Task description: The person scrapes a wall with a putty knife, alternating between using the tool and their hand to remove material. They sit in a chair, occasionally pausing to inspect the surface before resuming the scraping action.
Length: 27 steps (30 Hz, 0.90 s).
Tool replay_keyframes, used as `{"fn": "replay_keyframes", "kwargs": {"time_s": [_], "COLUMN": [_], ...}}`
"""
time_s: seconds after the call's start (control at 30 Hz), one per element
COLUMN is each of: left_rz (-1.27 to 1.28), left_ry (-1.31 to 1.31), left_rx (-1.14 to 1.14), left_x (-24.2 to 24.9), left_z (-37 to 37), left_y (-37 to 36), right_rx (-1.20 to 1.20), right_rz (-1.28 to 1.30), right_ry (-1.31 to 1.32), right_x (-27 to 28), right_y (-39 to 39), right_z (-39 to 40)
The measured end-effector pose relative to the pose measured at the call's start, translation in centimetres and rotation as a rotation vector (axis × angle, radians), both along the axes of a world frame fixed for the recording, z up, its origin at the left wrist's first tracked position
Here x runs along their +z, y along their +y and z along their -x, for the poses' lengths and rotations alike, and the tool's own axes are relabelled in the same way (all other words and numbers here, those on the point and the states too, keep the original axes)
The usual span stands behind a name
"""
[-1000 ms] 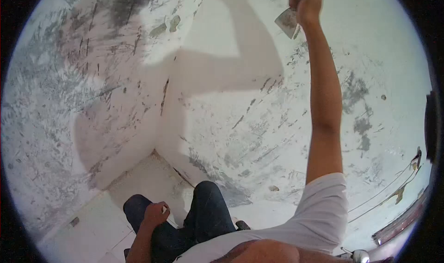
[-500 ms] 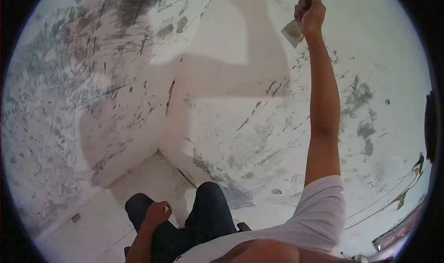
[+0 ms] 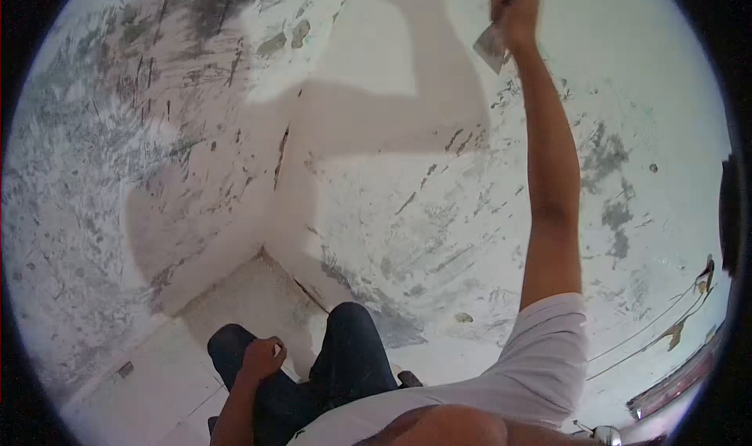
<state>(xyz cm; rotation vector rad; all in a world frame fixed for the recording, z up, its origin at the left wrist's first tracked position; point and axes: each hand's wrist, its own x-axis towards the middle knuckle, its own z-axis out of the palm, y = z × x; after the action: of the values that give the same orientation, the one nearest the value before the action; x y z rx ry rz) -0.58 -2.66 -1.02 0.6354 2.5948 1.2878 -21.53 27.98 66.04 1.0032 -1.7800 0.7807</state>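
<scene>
With the arm stretched up along the right wall [image 3: 376, 211], my right hand [image 3: 517, 15] is closed round the grip of a scraper. The scraper's flat, grey metal blade [image 3: 490, 50] sticks out below and left of the fist, close to the wall's surface; whether its edge touches cannot be told. Most of its handle is hidden in the fingers. My left hand [image 3: 262, 358] rests on my left thigh in dark trousers [image 3: 231, 344], fingers curled in, with nothing seen in them.
A left wall [image 3: 86, 172], stained and scratched dark, meets the right one in a corner. Pale floor [image 3: 243, 289] lies below, in front of my knees. Dark patches [image 3: 615, 160] and a crack [image 3: 674, 336] mark the right wall. A reddish-brown object [image 3: 674, 383] stands at lower right.
My right hand has moved slightly up and to the left with the scraper. The view has shifted a little; my left hand stays on the thigh.
</scene>
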Motion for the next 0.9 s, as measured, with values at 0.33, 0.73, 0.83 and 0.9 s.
{"fn": "replay_keyframes", "kwargs": {"time_s": [0.33,0.73,0.83,0.9], "left_rz": [-0.038,-0.034,-0.023,-0.021], "left_ry": [0.022,0.035,0.048,0.043], "left_rx": [0.042,0.012,0.024,0.056], "left_x": [0.5,-0.1,-0.4,-0.4], "left_z": [-0.4,0.4,-0.2,0.5], "left_y": [-0.3,0.4,-0.4,0.0], "right_rx": [-0.177,0.091,-0.141,-0.259], "right_rz": [-0.152,0.292,-0.012,-0.104], "right_ry": [-0.133,-0.315,-0.358,0.191], "right_x": [-0.8,1.2,-3.8,-2.2], "right_y": [0.5,0.0,1.3,0.0], "right_z": [3.0,-0.7,2.6,1.2]}}
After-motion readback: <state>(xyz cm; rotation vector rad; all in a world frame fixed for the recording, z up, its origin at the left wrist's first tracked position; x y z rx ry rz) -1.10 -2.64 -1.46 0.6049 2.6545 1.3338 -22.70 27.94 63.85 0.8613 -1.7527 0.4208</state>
